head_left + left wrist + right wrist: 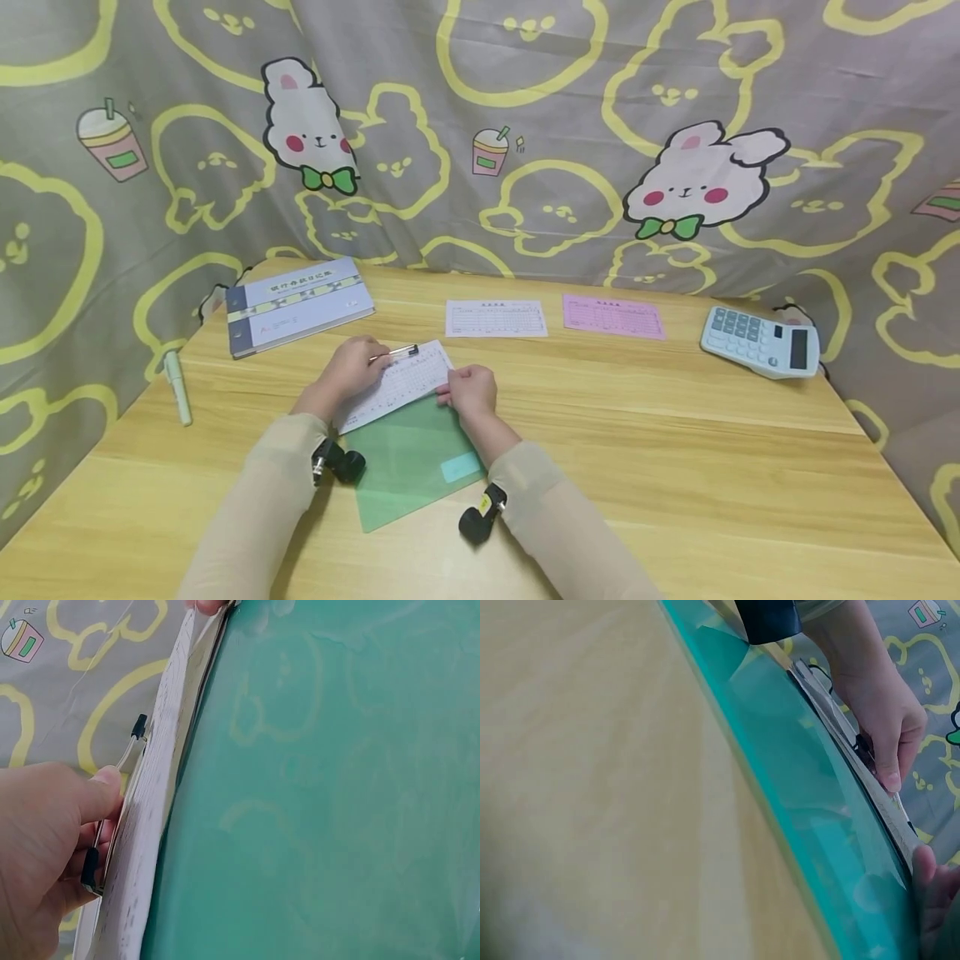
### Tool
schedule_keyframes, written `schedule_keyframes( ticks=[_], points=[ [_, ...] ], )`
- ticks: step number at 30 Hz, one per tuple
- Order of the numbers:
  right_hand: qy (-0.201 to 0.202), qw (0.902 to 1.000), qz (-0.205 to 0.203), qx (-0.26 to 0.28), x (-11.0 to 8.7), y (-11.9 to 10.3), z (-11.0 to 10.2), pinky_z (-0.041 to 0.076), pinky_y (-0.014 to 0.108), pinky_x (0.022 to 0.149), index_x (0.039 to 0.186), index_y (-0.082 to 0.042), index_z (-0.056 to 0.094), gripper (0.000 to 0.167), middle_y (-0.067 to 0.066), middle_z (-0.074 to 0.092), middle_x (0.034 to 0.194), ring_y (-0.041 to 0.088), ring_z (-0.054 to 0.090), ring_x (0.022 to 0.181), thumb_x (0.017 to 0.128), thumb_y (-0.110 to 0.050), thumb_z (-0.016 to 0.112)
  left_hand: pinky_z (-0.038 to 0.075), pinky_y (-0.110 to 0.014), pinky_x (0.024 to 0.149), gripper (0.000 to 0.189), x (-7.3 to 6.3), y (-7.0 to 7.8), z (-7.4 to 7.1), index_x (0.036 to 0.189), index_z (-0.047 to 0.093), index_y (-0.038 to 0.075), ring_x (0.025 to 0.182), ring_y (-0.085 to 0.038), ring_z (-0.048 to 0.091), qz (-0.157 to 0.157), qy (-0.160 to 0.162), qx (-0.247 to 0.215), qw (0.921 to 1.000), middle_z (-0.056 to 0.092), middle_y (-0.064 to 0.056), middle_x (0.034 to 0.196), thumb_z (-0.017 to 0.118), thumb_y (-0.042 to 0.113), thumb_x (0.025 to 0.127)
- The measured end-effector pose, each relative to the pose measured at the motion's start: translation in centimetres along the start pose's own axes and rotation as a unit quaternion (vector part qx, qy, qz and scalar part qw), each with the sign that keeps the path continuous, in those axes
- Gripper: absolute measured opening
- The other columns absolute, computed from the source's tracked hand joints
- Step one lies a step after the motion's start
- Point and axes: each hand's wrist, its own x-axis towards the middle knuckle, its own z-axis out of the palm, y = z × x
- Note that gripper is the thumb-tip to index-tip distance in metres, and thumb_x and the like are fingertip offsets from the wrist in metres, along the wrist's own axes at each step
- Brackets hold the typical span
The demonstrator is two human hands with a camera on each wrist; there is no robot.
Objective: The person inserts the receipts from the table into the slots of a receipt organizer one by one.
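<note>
A green translucent folder [412,462] with a pale blue label lies tilted on the table, a stack of white printed forms [408,381] along its far end. My left hand [351,371] pinches the wire clip [139,726] at the stack's far edge; black caps tip its wire. The thumb lies on the wire in the left wrist view. At the forms' right corner, my right hand [471,392] pinches the paper edge between thumb and curled fingers. Whether it also grips the folder is hidden.
A blue-grey ledger book [300,304] lies at the back left, a pale green pen [177,387] nearer the left edge. Behind my hands lie a white slip [497,318] and a pink slip [613,317]. A light blue calculator [760,342] sits at the back right, before a patterned curtain [465,208].
</note>
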Motion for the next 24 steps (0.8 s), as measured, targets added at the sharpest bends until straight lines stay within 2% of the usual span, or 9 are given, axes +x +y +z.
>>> schedule_keyframes(
  ticks=[7,11,18,24],
  points=[
    [-0.002,0.9999,0.008,-0.009,0.26,-0.03,0.25,0.043,0.018,0.038,0.078,0.002,0.056,0.009,0.008,0.059,0.056,0.012,0.055,0.041,0.083,-0.005,0.053,0.041,-0.042,0.073,0.019,-0.24,-0.09,0.02,0.092,0.065,-0.001,0.079,-0.029,0.053,0.006,0.01,0.002,0.9999,0.057,-0.013,0.083,0.056,0.013,0.082],
    [-0.003,0.9999,0.013,-0.007,0.41,-0.03,0.24,0.042,0.018,0.037,0.078,0.002,0.055,0.009,0.008,0.059,0.056,0.012,0.054,0.04,0.083,-0.005,0.053,0.04,-0.043,0.075,0.021,-0.29,-0.02,0.1,0.094,0.064,-0.002,0.082,-0.03,0.052,-0.003,0.007,0.005,1.0,0.056,-0.014,0.086,0.056,0.013,0.083],
    [-0.009,0.9998,0.017,-0.009,0.46,-0.07,0.19,0.041,0.018,0.037,0.077,0.001,0.055,0.009,0.008,0.059,0.056,0.012,0.054,0.039,0.082,-0.005,0.055,0.041,-0.043,0.076,0.024,-0.46,0.19,0.36,0.095,0.063,-0.002,0.083,-0.032,0.051,0.003,0.012,0.049,0.9987,0.056,-0.017,0.089,0.059,0.017,0.081],
    [-0.016,0.9998,0.014,-0.003,0.49,0.03,0.0,0.043,0.018,0.038,0.078,0.002,0.054,0.008,0.009,0.059,0.057,0.012,0.053,0.039,0.082,-0.006,0.055,0.04,-0.043,0.077,0.029,-0.66,0.33,0.31,0.1,0.061,-0.003,0.084,-0.032,0.051,-0.016,0.017,0.024,0.9994,0.056,-0.017,0.091,0.06,0.018,0.08]
  ],
)
